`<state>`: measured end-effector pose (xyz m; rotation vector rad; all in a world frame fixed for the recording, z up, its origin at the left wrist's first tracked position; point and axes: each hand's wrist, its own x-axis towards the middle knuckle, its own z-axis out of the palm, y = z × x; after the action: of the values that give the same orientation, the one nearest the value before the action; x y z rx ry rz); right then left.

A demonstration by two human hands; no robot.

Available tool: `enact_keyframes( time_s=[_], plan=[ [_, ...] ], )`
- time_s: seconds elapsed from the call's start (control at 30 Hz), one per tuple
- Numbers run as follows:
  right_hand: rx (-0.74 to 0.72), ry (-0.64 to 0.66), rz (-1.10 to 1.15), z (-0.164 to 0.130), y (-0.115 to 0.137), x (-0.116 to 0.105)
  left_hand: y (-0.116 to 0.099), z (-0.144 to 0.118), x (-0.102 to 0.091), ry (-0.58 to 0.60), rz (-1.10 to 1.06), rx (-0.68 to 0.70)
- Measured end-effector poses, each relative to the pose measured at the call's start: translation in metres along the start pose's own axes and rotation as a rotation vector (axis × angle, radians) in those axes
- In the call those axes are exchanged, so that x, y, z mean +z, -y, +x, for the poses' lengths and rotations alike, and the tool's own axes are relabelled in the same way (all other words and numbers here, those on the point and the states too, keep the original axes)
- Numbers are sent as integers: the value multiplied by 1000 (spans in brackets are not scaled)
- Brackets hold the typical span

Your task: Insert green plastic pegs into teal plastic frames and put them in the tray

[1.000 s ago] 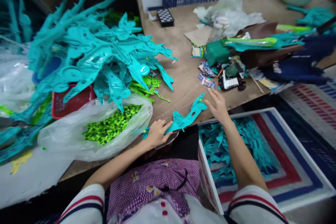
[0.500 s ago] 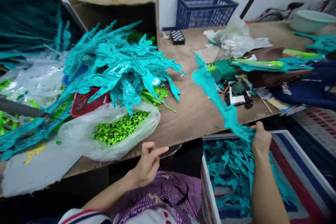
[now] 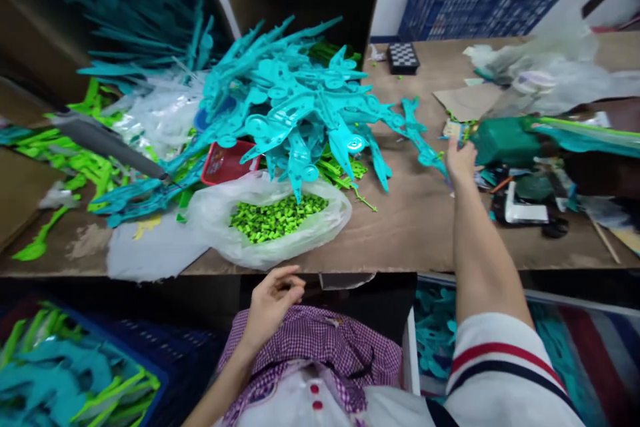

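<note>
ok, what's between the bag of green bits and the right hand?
Head view: bare brown tabletop between bag of green bits and right hand, plus one stray green piece.

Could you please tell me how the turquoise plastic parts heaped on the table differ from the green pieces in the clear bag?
The turquoise plastic parts are long, flat and pronged; the green pieces are small and chunky. The turquoise parts lie loose in a tall tangled heap, while the green pieces sit inside the clear bag. The right hand reaches the heap's edge; neither hand touches the green pieces. Both lots rest on the table.
</note>
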<state>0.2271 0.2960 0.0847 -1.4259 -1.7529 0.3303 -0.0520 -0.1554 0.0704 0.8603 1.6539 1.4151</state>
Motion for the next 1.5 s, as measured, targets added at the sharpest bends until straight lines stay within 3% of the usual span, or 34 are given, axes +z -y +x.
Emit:
enact_keyframes(
  time_s=[0.1, 0.13, 0.2, 0.23, 0.33, 0.43, 0.5, 0.6, 0.67, 0.73, 0.8, 0.9, 0.97, 1.07, 1.17, 1.23, 1.3, 1.37, 1.43, 1.5],
  plan=[
    [-103, -37, 170, -54, 66, -7, -30, 31, 23, -84, 33, 212],
    [-172, 63, 315, -87, 89, -9, -40, 44, 34, -104, 27, 257],
    [-275, 430, 619, -158, 129, -9, -56, 71, 60, -142, -64, 295],
    [-314, 513, 690, -190, 144, -8, -61, 84, 75, -122, -134, 296],
    [-247, 271, 702, -245, 167, 0, -65, 108, 121, 0, -387, 259],
    [-159, 158, 705, -244, 164, 1, -56, 109, 141, 87, -507, 210],
    [-114, 183, 743, -235, 154, -2, -56, 100, 129, 179, -408, 265],
    [3, 159, 777, -234, 135, -9, -85, 90, 81, 278, 86, 561],
    [66, 134, 764, -240, 125, -13, -122, 99, 47, 94, 495, 762],
    [78, 130, 754, -248, 121, -15, -162, 131, 26, -13, 828, 818],
    [48, 133, 758, -254, 121, -15, -188, 179, 19, -19, 1049, 830],
    [40, 144, 776, -261, 118, -21, -194, 246, 23, 39, 1202, 764],
    [112, 114, 793, -269, 112, -30, -190, 269, 23, 32, 1214, 748],
    [223, -33, 778, -279, 105, -51, -195, 258, 16, -21, 1180, 782],
    [202, -314, 712, -279, 105, -74, -207, 201, 14, -115, 1129, 848],
    [178, -477, 672, -275, 108, -90, -200, 151, 22, -154, 1095, 887],
    [208, -535, 695, -276, 107, -109, -167, 105, 35, -100, 1053, 932],
    [256, -543, 747, -284, 104, -132, -112, 73, 52, 113, 1003, 923],
    [254, -545, 732, -295, 95, -153, -50, 60, 69, 302, 994, 825],
    [201, -417, 615, -296, 77, -163, 2, 64, 84, 335, 1021, 693]
  ],
)
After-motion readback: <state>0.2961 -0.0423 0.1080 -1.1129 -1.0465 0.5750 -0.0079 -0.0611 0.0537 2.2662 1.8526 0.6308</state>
